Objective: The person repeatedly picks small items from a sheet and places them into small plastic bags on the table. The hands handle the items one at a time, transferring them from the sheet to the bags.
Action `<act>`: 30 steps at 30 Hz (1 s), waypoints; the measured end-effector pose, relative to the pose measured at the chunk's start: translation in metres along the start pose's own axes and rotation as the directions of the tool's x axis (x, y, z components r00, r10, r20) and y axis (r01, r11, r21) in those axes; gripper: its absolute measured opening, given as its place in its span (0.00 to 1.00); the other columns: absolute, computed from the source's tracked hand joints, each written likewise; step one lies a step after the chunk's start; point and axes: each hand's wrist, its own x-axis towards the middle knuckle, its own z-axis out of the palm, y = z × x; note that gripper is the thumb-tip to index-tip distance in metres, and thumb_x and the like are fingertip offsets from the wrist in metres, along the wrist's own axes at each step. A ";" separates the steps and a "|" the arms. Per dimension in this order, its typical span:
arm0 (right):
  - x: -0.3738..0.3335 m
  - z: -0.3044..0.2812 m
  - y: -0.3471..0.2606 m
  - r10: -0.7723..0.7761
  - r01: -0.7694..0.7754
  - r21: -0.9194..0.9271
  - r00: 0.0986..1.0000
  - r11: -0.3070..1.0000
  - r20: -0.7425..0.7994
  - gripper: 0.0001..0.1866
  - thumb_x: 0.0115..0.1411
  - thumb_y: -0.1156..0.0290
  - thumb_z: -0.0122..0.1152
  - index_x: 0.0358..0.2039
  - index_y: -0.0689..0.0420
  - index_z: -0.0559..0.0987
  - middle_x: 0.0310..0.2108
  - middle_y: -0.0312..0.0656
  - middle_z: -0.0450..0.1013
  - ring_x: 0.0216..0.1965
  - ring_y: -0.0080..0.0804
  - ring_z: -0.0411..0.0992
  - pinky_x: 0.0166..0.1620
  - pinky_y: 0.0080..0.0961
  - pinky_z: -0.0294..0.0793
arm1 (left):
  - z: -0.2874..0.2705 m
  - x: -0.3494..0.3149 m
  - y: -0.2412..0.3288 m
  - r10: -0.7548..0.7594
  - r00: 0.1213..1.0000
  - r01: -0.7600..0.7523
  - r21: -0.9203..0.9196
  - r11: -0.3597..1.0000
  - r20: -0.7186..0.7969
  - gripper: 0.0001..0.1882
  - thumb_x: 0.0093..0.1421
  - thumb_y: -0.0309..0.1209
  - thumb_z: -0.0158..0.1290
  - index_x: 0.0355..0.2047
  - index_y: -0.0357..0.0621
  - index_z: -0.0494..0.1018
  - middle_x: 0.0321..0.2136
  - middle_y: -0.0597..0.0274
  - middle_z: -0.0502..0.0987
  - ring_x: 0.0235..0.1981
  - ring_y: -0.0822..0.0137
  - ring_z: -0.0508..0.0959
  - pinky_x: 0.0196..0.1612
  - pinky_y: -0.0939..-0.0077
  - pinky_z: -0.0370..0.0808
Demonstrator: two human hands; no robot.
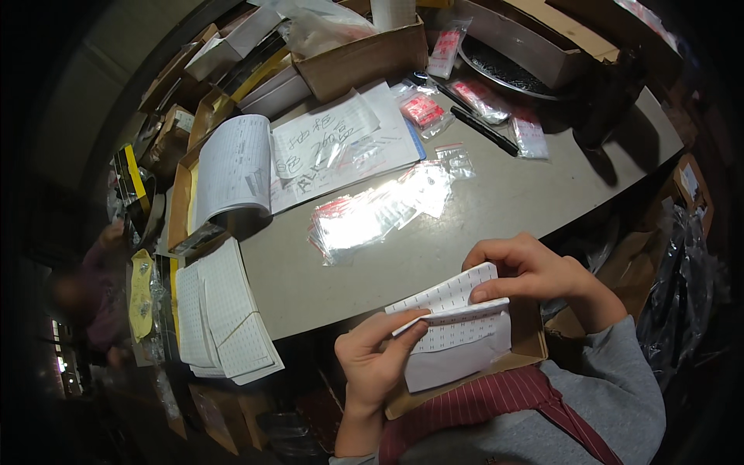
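1. Grey surface (480,205) across the middle of the frame carries small clear bags (353,225); a curled-open pad (236,167) is at upper left.
2. White printed sheets (453,335) are at lower centre, above a cardboard box (533,332).
3. Left hand (372,356): narrow grip, pinching the sheets' left end.
4. Right hand (527,271): grip pinching their upper right part.
5. Lower left: 1 stack of paper (221,306).

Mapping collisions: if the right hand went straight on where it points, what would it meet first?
Probably the printed white sheets, which the right hand, pointing left, already touches. What comes beyond them is unclear, as depth is hard to judge.
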 end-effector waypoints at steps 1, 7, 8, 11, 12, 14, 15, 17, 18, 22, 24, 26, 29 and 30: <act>0.001 0.001 -0.001 -0.007 0.007 -0.047 1.000 0.999 -0.006 0.14 0.67 0.63 0.68 0.44 0.62 0.84 0.31 0.37 0.80 0.31 0.19 0.75 0.35 0.21 0.74 | 0.000 0.001 -0.002 -0.015 1.000 0.015 -0.013 1.000 0.011 0.08 0.57 0.18 0.65 0.38 0.30 0.85 0.29 0.60 0.84 0.29 0.73 0.80 0.35 0.81 0.76; 0.000 0.009 0.004 -0.045 0.045 0.012 0.999 0.999 -0.009 0.14 0.67 0.62 0.67 0.42 0.61 0.83 0.29 0.36 0.79 0.29 0.18 0.74 0.32 0.21 0.73 | -0.001 0.008 -0.002 -0.077 0.993 0.084 -0.079 0.993 0.095 0.10 0.57 0.19 0.65 0.39 0.29 0.84 0.36 0.57 0.84 0.36 0.70 0.81 0.41 0.78 0.77; 0.000 0.009 0.005 -0.025 0.024 0.025 1.000 0.999 0.007 0.14 0.68 0.62 0.67 0.42 0.62 0.83 0.29 0.36 0.79 0.29 0.18 0.73 0.32 0.21 0.73 | -0.001 0.009 -0.003 -0.092 0.992 0.101 -0.100 0.990 0.089 0.10 0.57 0.19 0.65 0.40 0.29 0.84 0.36 0.57 0.83 0.36 0.70 0.81 0.41 0.78 0.76; 0.002 0.007 0.009 0.020 -0.022 0.053 0.999 0.998 0.041 0.14 0.68 0.62 0.66 0.41 0.62 0.83 0.27 0.36 0.79 0.27 0.17 0.73 0.30 0.21 0.72 | -0.002 0.009 -0.005 -0.147 0.987 0.153 -0.122 0.981 0.062 0.10 0.56 0.19 0.65 0.39 0.30 0.84 0.36 0.56 0.83 0.36 0.69 0.81 0.41 0.78 0.76; 0.003 0.008 0.010 0.027 -0.030 0.058 0.999 0.998 0.044 0.14 0.69 0.62 0.66 0.41 0.62 0.83 0.26 0.36 0.78 0.26 0.17 0.73 0.30 0.20 0.72 | -0.003 0.009 -0.006 -0.167 0.985 0.172 -0.123 0.977 0.052 0.10 0.56 0.19 0.65 0.39 0.30 0.84 0.36 0.56 0.83 0.36 0.69 0.81 0.41 0.78 0.76; 0.005 0.008 0.016 -0.003 0.002 0.062 1.000 0.998 0.013 0.14 0.69 0.61 0.65 0.41 0.62 0.82 0.25 0.36 0.78 0.25 0.17 0.73 0.28 0.20 0.72 | 0.000 0.009 -0.007 -0.102 0.995 0.102 -0.098 0.990 0.003 0.10 0.55 0.18 0.66 0.39 0.31 0.85 0.35 0.57 0.83 0.35 0.69 0.81 0.41 0.78 0.76; 0.006 0.009 0.021 -0.038 0.039 0.059 0.999 0.997 -0.021 0.14 0.70 0.61 0.64 0.40 0.62 0.82 0.25 0.35 0.77 0.24 0.18 0.73 0.27 0.19 0.71 | 0.001 0.010 -0.008 -0.070 0.997 0.068 -0.084 0.994 -0.020 0.09 0.55 0.18 0.66 0.38 0.31 0.85 0.35 0.57 0.83 0.35 0.69 0.81 0.40 0.78 0.76; 0.006 0.007 0.020 0.010 -0.006 0.139 1.000 0.990 -0.029 0.14 0.70 0.61 0.64 0.40 0.62 0.82 0.24 0.35 0.77 0.23 0.18 0.74 0.27 0.19 0.72 | 0.001 0.010 -0.007 -0.093 0.996 0.091 -0.067 0.994 -0.017 0.09 0.55 0.18 0.66 0.38 0.31 0.85 0.34 0.58 0.83 0.35 0.70 0.81 0.40 0.79 0.76; 0.004 0.005 0.011 0.089 -0.089 0.220 0.996 0.972 0.010 0.14 0.69 0.61 0.65 0.39 0.62 0.82 0.25 0.35 0.77 0.24 0.19 0.74 0.28 0.20 0.72 | 0.001 0.010 -0.007 -0.105 0.994 0.104 -0.057 0.993 -0.020 0.09 0.55 0.18 0.66 0.38 0.31 0.85 0.34 0.58 0.83 0.34 0.70 0.81 0.40 0.79 0.76; 0.010 0.000 0.008 0.226 -0.239 0.334 0.971 0.912 0.077 0.15 0.66 0.62 0.68 0.37 0.63 0.82 0.24 0.38 0.78 0.29 0.24 0.78 0.31 0.26 0.75 | 0.003 0.013 -0.007 -0.028 0.999 0.027 -0.024 0.999 -0.042 0.09 0.56 0.18 0.65 0.38 0.32 0.85 0.34 0.58 0.83 0.35 0.71 0.80 0.40 0.79 0.75; 0.017 -0.010 0.001 0.167 -0.168 0.033 0.986 0.985 0.021 0.13 0.65 0.64 0.68 0.40 0.63 0.81 0.27 0.43 0.78 0.33 0.32 0.79 0.36 0.31 0.76 | 0.004 0.017 -0.009 0.019 0.999 -0.019 0.001 1.000 -0.040 0.09 0.56 0.18 0.65 0.38 0.32 0.85 0.34 0.58 0.83 0.35 0.72 0.80 0.40 0.79 0.75; 0.020 -0.015 0.000 -0.017 0.006 -0.259 0.999 0.966 -0.039 0.12 0.63 0.67 0.67 0.43 0.61 0.79 0.32 0.47 0.77 0.37 0.41 0.79 0.40 0.35 0.76 | 0.004 0.022 -0.008 0.099 0.995 -0.098 0.106 0.989 -0.004 0.10 0.55 0.17 0.64 0.38 0.34 0.85 0.34 0.58 0.84 0.34 0.71 0.80 0.39 0.79 0.75; 0.023 -0.019 0.004 -0.338 0.275 -0.564 0.941 0.778 -0.007 0.16 0.59 0.73 0.65 0.47 0.59 0.75 0.39 0.50 0.74 0.43 0.51 0.75 0.45 0.40 0.75 | 0.001 0.030 -0.011 0.247 0.965 -0.263 0.300 0.917 0.091 0.12 0.53 0.15 0.62 0.39 0.36 0.85 0.31 0.56 0.83 0.32 0.68 0.80 0.36 0.78 0.75; 0.026 -0.020 -0.001 -0.353 0.303 -0.604 0.935 0.737 0.037 0.17 0.57 0.74 0.65 0.47 0.58 0.74 0.41 0.50 0.73 0.44 0.52 0.74 0.46 0.41 0.75 | -0.001 0.032 -0.012 0.296 0.946 -0.324 0.364 0.873 0.131 0.14 0.52 0.15 0.61 0.39 0.37 0.85 0.30 0.55 0.83 0.31 0.67 0.80 0.35 0.77 0.74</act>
